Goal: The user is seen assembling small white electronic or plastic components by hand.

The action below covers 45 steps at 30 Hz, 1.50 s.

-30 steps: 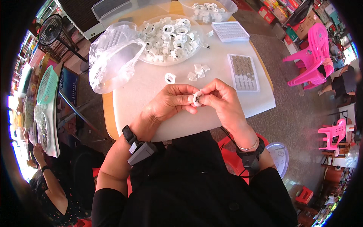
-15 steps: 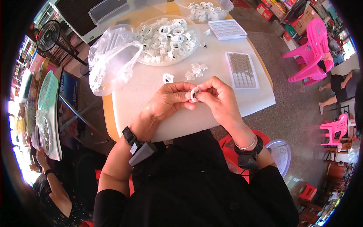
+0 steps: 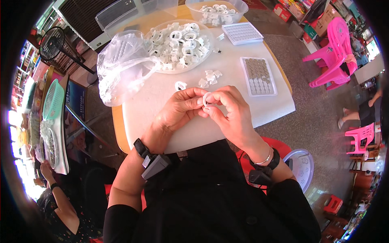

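Over the near part of the white-covered table, my left hand (image 3: pixel 183 107) pinches a small white plastic ring (image 3: pixel 205 98) between thumb and fingers. From the other side, my right hand (image 3: pixel 230 111) has its index finger and thumb curled against the same ring. The fingers hide much of it. Just beyond my left hand lies another white ring (image 3: pixel 180 86). A few loose white plastic pieces (image 3: pixel 210 77) are scattered ahead of my hands. To the right sits a white tray (image 3: pixel 273 90) of small round grey parts, partly filled.
A clear bowl (image 3: pixel 210 48) heaped with white rings stands farther back, beside a crumpled plastic bag (image 3: pixel 121 77). Behind are stacked white trays (image 3: pixel 242 33) and a second clear tub (image 3: pixel 193 15). Another person's arm (image 3: pixel 60 199) shows at lower left. Pink chairs (image 3: pixel 338 52) stand right.
My right index finger has lifted and bent over the ring, its thumb dropping slightly lower. My left hand keeps its pinch. The view has shifted a little.
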### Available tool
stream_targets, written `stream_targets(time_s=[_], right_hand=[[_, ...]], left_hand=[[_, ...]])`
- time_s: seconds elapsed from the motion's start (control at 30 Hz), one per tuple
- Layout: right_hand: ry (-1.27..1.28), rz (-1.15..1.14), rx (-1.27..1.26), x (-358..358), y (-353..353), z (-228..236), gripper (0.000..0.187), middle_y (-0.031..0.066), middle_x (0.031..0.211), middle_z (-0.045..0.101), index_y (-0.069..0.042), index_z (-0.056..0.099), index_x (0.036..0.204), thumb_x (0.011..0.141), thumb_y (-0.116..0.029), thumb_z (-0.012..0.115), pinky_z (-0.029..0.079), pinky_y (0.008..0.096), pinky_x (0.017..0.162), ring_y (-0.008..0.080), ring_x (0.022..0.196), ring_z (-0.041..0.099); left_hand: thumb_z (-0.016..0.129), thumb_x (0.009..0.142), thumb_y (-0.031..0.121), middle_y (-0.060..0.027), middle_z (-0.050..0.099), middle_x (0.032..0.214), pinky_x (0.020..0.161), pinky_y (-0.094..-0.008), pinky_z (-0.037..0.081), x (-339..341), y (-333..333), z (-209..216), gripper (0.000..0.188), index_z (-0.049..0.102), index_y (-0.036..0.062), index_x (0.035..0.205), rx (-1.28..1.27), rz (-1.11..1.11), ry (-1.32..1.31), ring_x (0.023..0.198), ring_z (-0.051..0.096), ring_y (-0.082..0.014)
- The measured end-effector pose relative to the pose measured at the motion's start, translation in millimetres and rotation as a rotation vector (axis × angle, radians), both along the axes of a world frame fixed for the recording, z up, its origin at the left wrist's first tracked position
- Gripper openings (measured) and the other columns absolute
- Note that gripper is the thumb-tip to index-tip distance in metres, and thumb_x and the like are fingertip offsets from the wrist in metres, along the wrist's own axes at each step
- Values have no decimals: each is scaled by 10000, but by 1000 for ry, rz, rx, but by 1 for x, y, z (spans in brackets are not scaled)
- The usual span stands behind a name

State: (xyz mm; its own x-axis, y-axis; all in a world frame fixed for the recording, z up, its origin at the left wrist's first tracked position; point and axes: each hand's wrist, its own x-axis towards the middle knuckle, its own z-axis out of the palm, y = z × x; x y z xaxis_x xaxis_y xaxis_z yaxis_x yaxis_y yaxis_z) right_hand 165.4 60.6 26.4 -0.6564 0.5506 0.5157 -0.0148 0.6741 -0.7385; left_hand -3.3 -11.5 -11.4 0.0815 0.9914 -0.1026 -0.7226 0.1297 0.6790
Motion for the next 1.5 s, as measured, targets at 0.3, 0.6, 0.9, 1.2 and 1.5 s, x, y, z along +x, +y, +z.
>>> stream_targets(time_s=[0.3,0.6,0.9,1.2,1.5], right_hand=[[58,-14,96,-5,1,-5,170,90,836,544,-34,563,872,737,-12,664,452,382,690,277,790,536],[-23,-36,-3,5,9,8,160,126,926,599,-20,597,918,762,-8,629,494,386,734,305,847,592],[-33,-4,121,2,10,0,165,134,919,605,-7,595,919,758,-9,628,503,388,717,307,829,598],[-8,9,94,2,9,-1,184,142,912,597,-8,587,940,761,-6,629,501,386,712,316,822,593],[14,25,136,4,3,1,170,122,988,565,-22,541,876,749,-9,652,489,394,749,312,876,576]], left_hand=[[602,889,90,-92,633,990,793,-301,536,1,0,0,207,594,-11,1069,-10,24,27,873,635,-178],[621,873,87,-107,646,970,768,-304,558,1,-1,8,237,594,-40,1071,-21,-16,46,861,648,-187],[660,849,121,-99,653,943,757,-304,545,2,-2,5,257,609,-25,1054,-102,9,161,814,647,-183],[653,854,126,-100,653,944,764,-299,540,3,-2,7,251,610,-24,1050,-107,8,168,817,640,-175],[630,868,98,-94,642,974,771,-292,544,3,0,2,248,595,-36,1074,-36,-2,89,850,637,-171]])
